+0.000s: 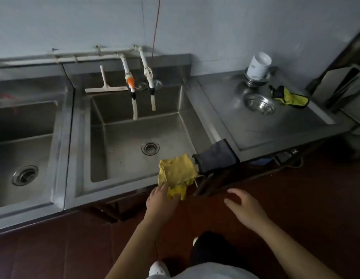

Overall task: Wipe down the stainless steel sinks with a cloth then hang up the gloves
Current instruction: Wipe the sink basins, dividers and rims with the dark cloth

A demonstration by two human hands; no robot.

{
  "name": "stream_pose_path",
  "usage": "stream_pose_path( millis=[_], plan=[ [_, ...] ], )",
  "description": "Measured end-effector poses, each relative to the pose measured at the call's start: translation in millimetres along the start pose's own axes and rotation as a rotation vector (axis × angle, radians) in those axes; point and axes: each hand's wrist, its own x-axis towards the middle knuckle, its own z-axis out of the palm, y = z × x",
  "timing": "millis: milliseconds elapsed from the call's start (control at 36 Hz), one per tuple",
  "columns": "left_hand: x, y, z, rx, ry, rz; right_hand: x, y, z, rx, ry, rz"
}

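Head view, single entry. Left hand (162,200): reaching to the yellow cloth (177,174), fingers at its lower edge; whether they pinch it or only touch it cannot be told, as the cloth covers the fingertips. Right hand (243,207): fingers spread and relaxed, holding nothing, over the floor just in front of the table (285,135).

Yellow cloth: crumpled, draped over the front rim of the middle sink (138,137) at its right corner, probably left there to drain and stay within reach. Grey cloth (216,156): hung over the same corner, just beside the yellow one and touching it, likely to dry.

Left sink (24,150): separate basin, drain visible. Squeegee (105,85): propped on the back ledge behind the middle sink. Two taps (141,85): hoses hang into the basin near the back wall, limiting sweeps there; the basin floor and front are open. Shallow right sink (275,125): carries stacked bowls with a white cup (257,66) upturned on them, presumably draining, and a yellow-and-black glove (288,96) beside the strainer.

Judgement: wiping is about to begin; the glove is not yet hung.
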Motion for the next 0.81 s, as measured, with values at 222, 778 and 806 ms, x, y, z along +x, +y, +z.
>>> stream_pose_path(
  millis=[222, 778, 806],
  plan=[
    [83, 54, 13, 0.018, -0.091, 0.049, 103, 8, -57, -0.083, 0.022, -0.035],
    [334, 130, 62, 0.28, -0.788, -0.176, 356, -6, -81, -0.718, -0.26, -0.494],
    [337, 130, 62, 0.295, -0.815, -0.178, 359, -6, -83, -0.702, -0.279, -0.486]
  ],
)
